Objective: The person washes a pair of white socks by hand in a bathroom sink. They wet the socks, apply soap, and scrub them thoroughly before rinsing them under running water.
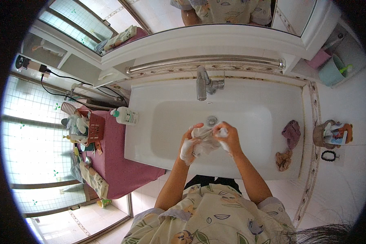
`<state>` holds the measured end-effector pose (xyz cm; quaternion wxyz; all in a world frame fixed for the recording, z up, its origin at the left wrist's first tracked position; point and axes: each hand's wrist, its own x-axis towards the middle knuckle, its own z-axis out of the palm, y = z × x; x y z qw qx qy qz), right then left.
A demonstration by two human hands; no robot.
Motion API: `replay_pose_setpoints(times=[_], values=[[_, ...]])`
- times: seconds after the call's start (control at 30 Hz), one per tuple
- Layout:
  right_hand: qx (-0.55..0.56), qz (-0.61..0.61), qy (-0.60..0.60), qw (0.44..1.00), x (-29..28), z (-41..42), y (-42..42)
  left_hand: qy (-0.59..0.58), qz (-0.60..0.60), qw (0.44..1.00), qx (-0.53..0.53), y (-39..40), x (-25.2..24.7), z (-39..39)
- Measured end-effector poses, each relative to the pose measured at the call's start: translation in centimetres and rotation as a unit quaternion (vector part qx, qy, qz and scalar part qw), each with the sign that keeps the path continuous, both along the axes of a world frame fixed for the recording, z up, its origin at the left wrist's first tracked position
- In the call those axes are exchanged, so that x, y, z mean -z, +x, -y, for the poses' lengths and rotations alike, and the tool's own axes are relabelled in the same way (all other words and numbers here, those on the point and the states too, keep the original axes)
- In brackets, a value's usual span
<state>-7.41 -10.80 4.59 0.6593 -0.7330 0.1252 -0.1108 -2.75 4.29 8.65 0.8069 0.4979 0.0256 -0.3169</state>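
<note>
A pale, wet cloth (pixel 206 142) hangs bunched between my two hands over the basin of a white sink (pixel 167 131). My left hand (pixel 189 145), coated in white suds, grips the cloth's left side. On its right side, the fingers of my right hand (pixel 227 136) pinch the fabric, with foam on the fingers and palm. The metal drain (pixel 212 120) shows just beyond the cloth. Above the basin, a chrome faucet (pixel 202 85) points toward me, and no water stream is visible from it.
A white pump bottle (pixel 126 116) stands on the sink's left rim. Two crumpled cloths, one purple (pixel 291 134) and one brown (pixel 283 160), lie on the right ledge. At left, a red plastic basket (pixel 95 128) of toiletries sits on a maroon-covered surface (pixel 117 170). A chrome rail (pixel 206 61) runs behind the faucet.
</note>
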Motion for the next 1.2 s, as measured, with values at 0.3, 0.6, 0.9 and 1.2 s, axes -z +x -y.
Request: replay_pose_setpoints(times=[0.3, 0.6, 0.9, 1.2], values=[[0.064, 0.019, 0.247, 0.967, -1.9, 0.3, -0.2, 0.01, -0.067, 0.998, 0.019, 0.1, 1.3, -1.1], [0.072, 0.047, 0.032, 0.996, -2.3, -1.0, -0.4, 0.089, -0.081, 0.987, -0.102, 0.2, 1.0, 2.0], [-0.008, -0.06, -0.343, 0.937, -1.9, -2.4, 3.3, -0.074, -0.203, 0.974, -0.075, -1.8, 6.6, 2.9], [0.032, -0.079, -0.314, 0.946, -1.4, -2.7, 5.3, -0.192, -0.227, 0.954, -0.046, 0.3, 7.1, 3.1]])
